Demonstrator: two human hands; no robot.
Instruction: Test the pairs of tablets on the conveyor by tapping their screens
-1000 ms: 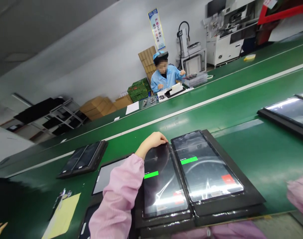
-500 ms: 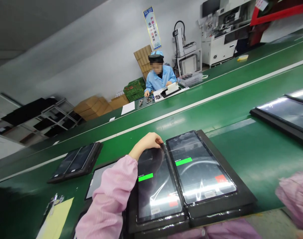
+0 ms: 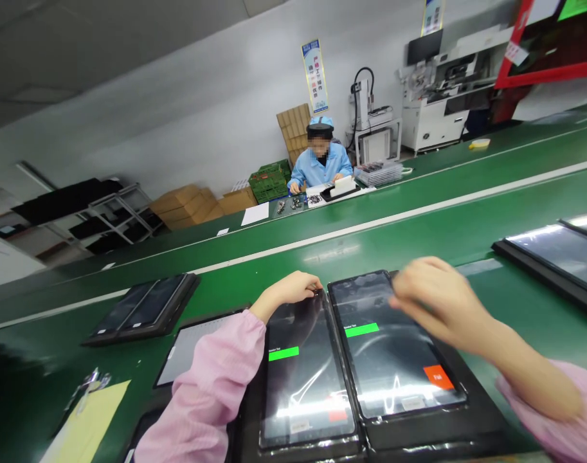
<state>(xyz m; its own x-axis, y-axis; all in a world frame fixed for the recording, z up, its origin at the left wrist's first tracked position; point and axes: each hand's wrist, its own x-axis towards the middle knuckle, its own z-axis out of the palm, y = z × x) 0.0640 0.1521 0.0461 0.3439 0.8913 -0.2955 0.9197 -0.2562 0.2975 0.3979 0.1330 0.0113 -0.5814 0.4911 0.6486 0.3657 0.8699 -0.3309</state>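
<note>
Two tablets lie side by side in black foam trays, each screen lit with a green bar and a red box. My left hand reaches over the left tablet, its fingers bent and pressed together on the top edge near the right corner. Above the upper right edge of the right tablet is my right hand, fingers curled and smeared by motion. Whether it touches that tablet I cannot tell. Under both tablets shows the black foam tray. My left sleeve partly covers another tablet with a pale screen.
Further dark tablets lie in a tray at the left, and more tablets at the right. A clipboard with yellow paper rests at the lower left. Across the green bench sits a co-worker in blue, near stacked clear trays.
My right hand has come up from the lower right to the right tablet's upper edge. My left hand stays at the left tablet's top edge. The camera view has shifted slightly.
</note>
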